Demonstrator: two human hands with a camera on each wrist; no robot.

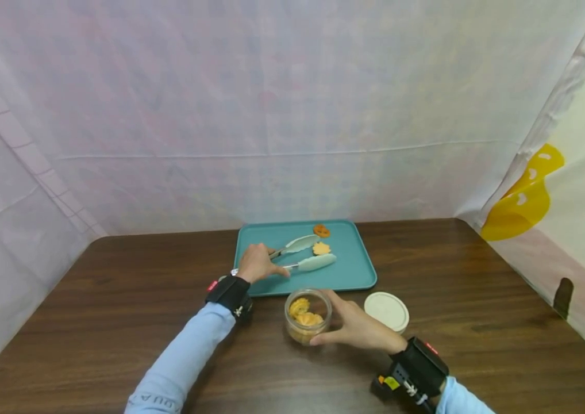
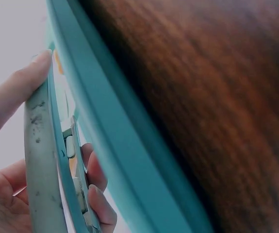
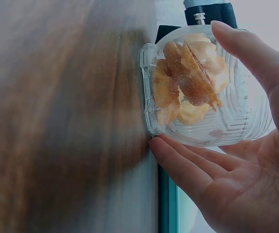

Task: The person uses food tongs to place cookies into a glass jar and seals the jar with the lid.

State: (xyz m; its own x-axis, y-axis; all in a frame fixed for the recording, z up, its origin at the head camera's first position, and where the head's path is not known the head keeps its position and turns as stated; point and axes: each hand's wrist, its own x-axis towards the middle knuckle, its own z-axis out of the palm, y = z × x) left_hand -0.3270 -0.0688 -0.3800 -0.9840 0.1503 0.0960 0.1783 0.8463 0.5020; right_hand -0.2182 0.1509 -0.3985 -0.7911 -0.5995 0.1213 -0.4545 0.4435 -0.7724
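Observation:
A pair of tongs [image 1: 315, 263] with pale tips is in my left hand [image 1: 258, 263], over the teal tray [image 1: 351, 273]. Its two tips are spread, one on each side of a flower-shaped cookie [image 1: 321, 248], apparently not touching it. In the left wrist view, thumb and fingers hold the tongs' handles [image 2: 42, 155] close to the tray's rim. My right hand [image 1: 362, 328] holds an uncovered glass jar [image 1: 300, 334] from its right side, thumb and fingers around the wall. Several golden cookies [image 3: 192, 77] lie inside the jar, which stands on the table.
Behind the flower-shaped cookie, a brown pretzel-shaped cookie [image 1: 322, 230] lies on the tray. A round white lid [image 1: 387, 311] rests on the brown wooden table [image 1: 132, 310], right of the jar. Pale curtains [image 1: 272, 103] hang behind the table, and a yellow cutout [image 1: 522, 201] hangs at the right.

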